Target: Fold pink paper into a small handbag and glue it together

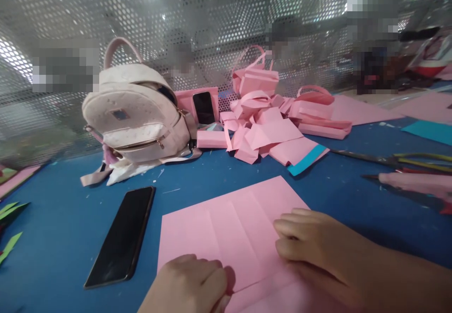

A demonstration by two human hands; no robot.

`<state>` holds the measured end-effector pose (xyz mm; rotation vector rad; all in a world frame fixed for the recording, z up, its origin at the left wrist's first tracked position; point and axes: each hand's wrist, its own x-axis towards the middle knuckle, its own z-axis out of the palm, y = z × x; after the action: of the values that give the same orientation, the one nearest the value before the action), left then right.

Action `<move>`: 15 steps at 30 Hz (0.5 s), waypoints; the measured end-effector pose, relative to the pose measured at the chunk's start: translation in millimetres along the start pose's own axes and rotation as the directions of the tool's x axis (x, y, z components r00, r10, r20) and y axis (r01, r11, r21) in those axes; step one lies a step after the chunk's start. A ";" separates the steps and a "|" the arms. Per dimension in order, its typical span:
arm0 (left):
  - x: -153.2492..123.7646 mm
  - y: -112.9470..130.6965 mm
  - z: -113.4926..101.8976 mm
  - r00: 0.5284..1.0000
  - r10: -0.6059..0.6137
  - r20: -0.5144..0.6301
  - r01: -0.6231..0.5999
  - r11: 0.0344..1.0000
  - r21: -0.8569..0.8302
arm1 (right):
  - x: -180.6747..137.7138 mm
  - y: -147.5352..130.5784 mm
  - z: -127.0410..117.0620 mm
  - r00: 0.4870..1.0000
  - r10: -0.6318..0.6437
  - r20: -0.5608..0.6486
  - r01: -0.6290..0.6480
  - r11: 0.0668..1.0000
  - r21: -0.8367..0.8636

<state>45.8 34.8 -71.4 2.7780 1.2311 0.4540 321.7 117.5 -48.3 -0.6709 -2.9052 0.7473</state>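
A pink sheet of paper with several vertical creases lies on the blue table in front of me. My left hand rests at the sheet's near edge, fingers curled and pressed onto the paper. On the sheet's right side sits my right hand, its fingers bent together and pinching a fold of the pink paper.
A black phone lies left of the sheet. Behind it stands a pale pink backpack, another phone and a heap of folded pink paper pieces. Scissors lie at the right. A perforated metal screen closes the back.
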 end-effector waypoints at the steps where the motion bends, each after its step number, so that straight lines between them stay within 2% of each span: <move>1: -0.3 0.9 2.5 1.000 0.008 -0.018 -0.007 1.000 0.030 | -0.2 0.5 0.4 1.000 -0.001 -0.003 0.001 1.000 -0.005; 5: -1.2 3.7 12.4 0.994 0.013 -0.113 -0.002 0.995 0.097 | -0.7 8.3 -1.8 1.000 0.027 -0.010 -0.027 1.000 -0.006; 12: 0.6 1.8 12.8 0.988 0.025 -0.150 -0.015 0.997 0.071 | -3.8 20.6 -11.1 0.999 0.038 0.036 -0.039 0.999 0.017; 15: -1.1 0.0 12.2 0.987 -0.016 -0.158 0.019 1.000 0.021 | -5.3 19.7 -9.2 0.999 0.030 0.028 -0.031 0.999 0.023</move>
<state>48.7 34.7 -83.3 2.7944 1.2978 0.6751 335.9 134.8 -49.3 -0.7101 -2.9124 0.7991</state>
